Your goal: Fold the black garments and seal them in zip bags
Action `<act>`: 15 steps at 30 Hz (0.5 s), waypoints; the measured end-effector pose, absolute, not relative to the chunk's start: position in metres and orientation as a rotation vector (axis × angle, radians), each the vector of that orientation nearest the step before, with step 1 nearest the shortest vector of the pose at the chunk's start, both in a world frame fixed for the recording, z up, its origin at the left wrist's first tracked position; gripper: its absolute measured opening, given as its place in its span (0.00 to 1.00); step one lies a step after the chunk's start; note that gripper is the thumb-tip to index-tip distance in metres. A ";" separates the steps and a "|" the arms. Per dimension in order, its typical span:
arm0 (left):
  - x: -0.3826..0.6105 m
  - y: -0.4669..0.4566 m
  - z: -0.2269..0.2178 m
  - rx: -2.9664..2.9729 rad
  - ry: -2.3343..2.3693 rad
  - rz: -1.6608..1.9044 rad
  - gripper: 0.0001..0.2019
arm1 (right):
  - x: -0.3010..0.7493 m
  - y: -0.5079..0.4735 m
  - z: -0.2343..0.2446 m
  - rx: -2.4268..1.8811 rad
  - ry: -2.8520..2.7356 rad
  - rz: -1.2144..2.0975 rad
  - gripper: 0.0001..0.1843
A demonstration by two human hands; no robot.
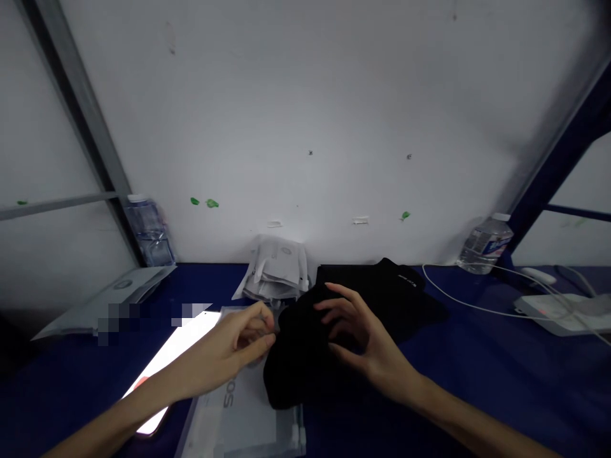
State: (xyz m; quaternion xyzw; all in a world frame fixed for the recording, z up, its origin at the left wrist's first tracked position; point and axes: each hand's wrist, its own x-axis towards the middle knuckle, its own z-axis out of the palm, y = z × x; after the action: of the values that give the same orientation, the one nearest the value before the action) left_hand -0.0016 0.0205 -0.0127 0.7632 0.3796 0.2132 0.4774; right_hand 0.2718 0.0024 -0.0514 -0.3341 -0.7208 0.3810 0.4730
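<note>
One black garment (305, 372): left hand (238, 343) pinches its edge, right hand (363, 340) rests open on it.

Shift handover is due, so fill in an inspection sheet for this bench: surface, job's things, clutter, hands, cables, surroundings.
Surface: blue table, dimly lit.
Job's things: black cloth bunched mid-table, partly on a clear bag.
Clutter: white packets piled by the wall; grey pouch and bright white sheet at left; left bottle; right bottle.
Hands: left hand pinched shut at the cloth's edge, what it grips is unclear; right hand open, fingers spread over the cloth.
Cables: white cable runs toward a power strip at right.
Surroundings: white wall with green scraps; frame posts at both sides.
</note>
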 end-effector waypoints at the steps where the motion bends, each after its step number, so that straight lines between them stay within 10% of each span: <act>1: -0.002 0.020 -0.011 1.896 0.952 0.537 0.10 | 0.271 0.003 -0.054 -0.868 -1.791 0.831 0.40; 6: -0.002 0.015 -0.008 2.070 1.050 0.628 0.22 | 0.271 0.003 -0.062 -1.020 -1.978 0.483 0.29; 15: 0.005 0.009 -0.001 2.259 1.046 0.504 0.15 | 0.268 -0.005 -0.050 -1.071 -2.256 0.311 0.24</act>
State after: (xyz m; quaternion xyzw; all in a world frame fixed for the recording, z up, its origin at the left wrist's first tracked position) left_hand 0.0049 0.0086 -0.0015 0.8493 0.3935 0.1897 0.2964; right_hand 0.2680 -0.0050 -0.0496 -0.4051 -0.8530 0.1177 0.3074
